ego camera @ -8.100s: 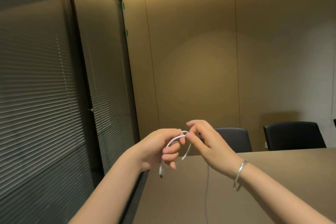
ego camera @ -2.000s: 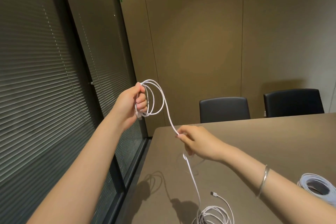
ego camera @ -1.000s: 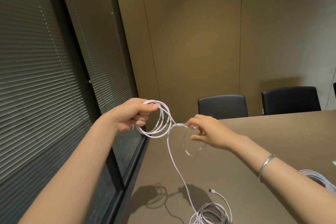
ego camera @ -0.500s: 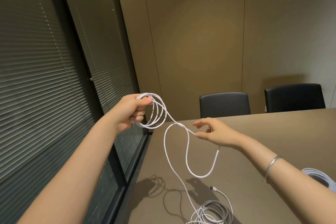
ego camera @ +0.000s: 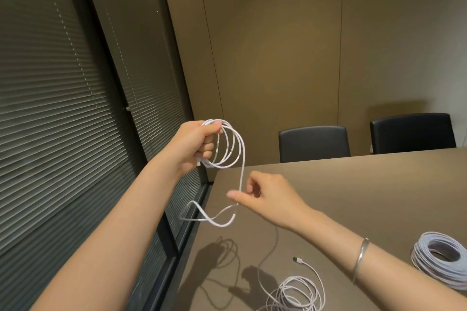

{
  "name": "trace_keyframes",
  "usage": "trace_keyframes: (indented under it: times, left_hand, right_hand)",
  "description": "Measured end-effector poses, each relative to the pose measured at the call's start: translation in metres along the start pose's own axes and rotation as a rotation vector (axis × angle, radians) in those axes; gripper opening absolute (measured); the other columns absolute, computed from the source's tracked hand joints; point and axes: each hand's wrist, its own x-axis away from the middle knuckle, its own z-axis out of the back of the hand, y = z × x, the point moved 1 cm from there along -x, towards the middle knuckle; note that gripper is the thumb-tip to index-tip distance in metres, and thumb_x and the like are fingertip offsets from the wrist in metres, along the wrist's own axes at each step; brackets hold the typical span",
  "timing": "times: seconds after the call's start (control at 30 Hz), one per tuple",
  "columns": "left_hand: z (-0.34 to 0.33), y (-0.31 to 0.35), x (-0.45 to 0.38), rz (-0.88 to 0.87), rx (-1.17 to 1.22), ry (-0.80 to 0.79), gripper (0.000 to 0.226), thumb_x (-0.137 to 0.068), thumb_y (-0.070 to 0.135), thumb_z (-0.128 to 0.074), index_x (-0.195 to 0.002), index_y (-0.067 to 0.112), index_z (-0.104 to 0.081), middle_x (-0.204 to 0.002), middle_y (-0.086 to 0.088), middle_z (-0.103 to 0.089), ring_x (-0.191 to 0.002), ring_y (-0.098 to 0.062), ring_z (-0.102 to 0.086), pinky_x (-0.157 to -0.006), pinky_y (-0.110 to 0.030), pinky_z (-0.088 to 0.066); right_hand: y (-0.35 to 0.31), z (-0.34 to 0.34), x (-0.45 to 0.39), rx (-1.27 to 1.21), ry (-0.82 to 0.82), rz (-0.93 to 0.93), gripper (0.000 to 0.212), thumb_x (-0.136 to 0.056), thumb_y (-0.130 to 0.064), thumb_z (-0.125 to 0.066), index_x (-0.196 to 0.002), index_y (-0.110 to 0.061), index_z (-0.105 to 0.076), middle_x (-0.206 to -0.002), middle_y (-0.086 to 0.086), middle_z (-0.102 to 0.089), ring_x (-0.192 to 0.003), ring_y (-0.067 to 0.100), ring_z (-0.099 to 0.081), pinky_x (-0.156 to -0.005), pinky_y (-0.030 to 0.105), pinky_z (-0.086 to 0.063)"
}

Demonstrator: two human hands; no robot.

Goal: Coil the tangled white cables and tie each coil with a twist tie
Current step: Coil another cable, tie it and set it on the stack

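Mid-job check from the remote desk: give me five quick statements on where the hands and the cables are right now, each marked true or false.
1. The left hand grips a coil of white cable held up in the air. True.
2. The right hand lies flat on the table. False: it is raised and pinches the cable strand that hangs from the coil.
3. A loose pile of white cable lies on the table near the front edge. True.
4. A USB plug is held in the right hand. False: it lies on the table, apart from both hands.
5. The big wound bundle at the right sits on a chair. False: it rests on the table.
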Motion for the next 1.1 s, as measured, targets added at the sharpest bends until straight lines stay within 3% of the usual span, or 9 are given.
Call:
trace_keyframes:
  times: [0.13, 0.23, 0.33, 0.43, 0.6, 0.77, 0.93, 1.03, 1.1]
  left_hand:
    - [0.003, 0.001, 0.0, 0.02, 0.081, 0.016, 0.026, -0.101, 0.021, -0.053, -0.077, 0.011, -0.054, -0.049, 0.007, -0.022, -0.038, -0.006, -0.017, -0.034, -0.017, -0.019]
    - [0.008, 0.002, 0.001, 0.021, 0.146, 0.029, 0.029, -0.102, 0.024, -0.051, -0.076, 0.012, -0.054, -0.048, 0.007, -0.022, -0.037, -0.005, -0.017, -0.034, -0.017, -0.017]
    - [0.022, 0.003, -0.003, 0.038, 0.278, 0.092, 0.03, -0.103, 0.025, -0.049, -0.075, 0.012, -0.051, -0.044, 0.009, -0.021, -0.034, -0.004, -0.017, -0.033, -0.016, -0.014]
    - [0.041, -0.003, -0.008, 0.108, 0.412, 0.147, 0.031, -0.104, 0.025, -0.046, -0.076, 0.013, -0.048, -0.041, 0.01, -0.021, -0.03, -0.003, -0.017, -0.03, -0.015, -0.013]
    - [0.065, -0.02, -0.012, 0.164, 0.558, 0.165, 0.028, -0.103, 0.025, -0.046, -0.078, 0.013, -0.048, -0.041, 0.01, -0.022, -0.028, -0.003, -0.019, -0.027, -0.015, -0.016]
    - [0.083, -0.013, -0.013, 0.051, 0.682, 0.238, 0.029, -0.103, 0.027, -0.046, -0.077, 0.014, -0.049, -0.041, 0.01, -0.022, -0.029, -0.005, -0.019, -0.029, -0.015, -0.017]
    - [0.081, -0.01, -0.01, 0.05, 0.61, 0.208, 0.029, -0.103, 0.028, -0.046, -0.079, 0.014, -0.049, -0.042, 0.01, -0.022, -0.03, -0.004, -0.019, -0.029, -0.015, -0.018]
    - [0.066, -0.016, -0.007, 0.128, 0.552, 0.12, 0.032, -0.102, 0.031, -0.048, -0.076, 0.014, -0.048, -0.042, 0.01, -0.022, -0.03, -0.003, -0.02, -0.028, -0.015, -0.018]
    - [0.054, -0.019, -0.004, 0.193, 0.542, 0.064, 0.035, -0.101, 0.034, -0.049, -0.071, 0.015, -0.046, -0.043, 0.01, -0.022, -0.03, -0.003, -0.019, -0.028, -0.015, -0.016]
  right_hand:
    - [0.013, -0.012, 0.003, -0.215, -0.295, -0.074, 0.05, -0.075, -0.062, -0.068, -0.096, -0.019, -0.054, -0.092, -0.002, -0.065, -0.085, 0.016, -0.062, -0.077, 0.034, -0.051]
    - [0.021, -0.02, 0.009, -0.619, -0.407, -0.097, 0.042, -0.082, -0.054, -0.065, -0.085, -0.012, -0.062, -0.063, 0.002, -0.06, -0.053, 0.02, -0.055, -0.055, 0.032, -0.05]
    - [0.039, -0.02, 0.012, -0.873, -0.214, -0.254, 0.039, -0.082, -0.047, -0.059, -0.064, -0.012, -0.058, -0.043, -0.003, -0.032, -0.037, 0.012, -0.026, -0.041, 0.019, -0.027]
    - [0.072, -0.016, 0.01, -0.988, 0.0, -0.449, 0.038, -0.09, -0.039, -0.057, -0.066, -0.01, -0.051, -0.042, -0.004, -0.027, -0.035, 0.011, -0.021, -0.042, 0.02, -0.025]
    - [0.13, -0.012, 0.007, -0.944, 0.278, -0.789, 0.039, -0.101, -0.033, -0.045, -0.066, -0.015, -0.045, -0.04, -0.004, -0.03, -0.031, 0.011, -0.023, -0.044, 0.02, -0.029]
    - [0.177, -0.031, 0.023, -0.712, 0.179, -1.002, 0.037, -0.099, -0.018, -0.044, -0.064, -0.007, -0.048, -0.044, 0.003, -0.03, -0.027, 0.01, -0.022, -0.044, 0.015, -0.024]
    - [0.172, -0.054, 0.035, -0.315, -0.222, -0.898, 0.025, -0.098, -0.02, -0.045, -0.078, -0.009, -0.056, -0.066, 0.005, -0.055, -0.053, 0.017, -0.049, -0.051, 0.022, -0.03]
    - [0.147, -0.059, 0.017, -0.091, -0.169, -0.659, 0.024, -0.099, -0.025, -0.048, -0.086, -0.011, -0.061, -0.084, 0.005, -0.06, -0.079, 0.02, -0.055, -0.07, 0.029, -0.041]
    - [0.115, -0.05, 0.008, -0.282, -0.014, -0.524, 0.028, -0.099, -0.034, -0.046, -0.109, -0.014, -0.064, -0.104, -0.003, -0.062, -0.1, 0.014, -0.056, -0.085, 0.026, -0.039]
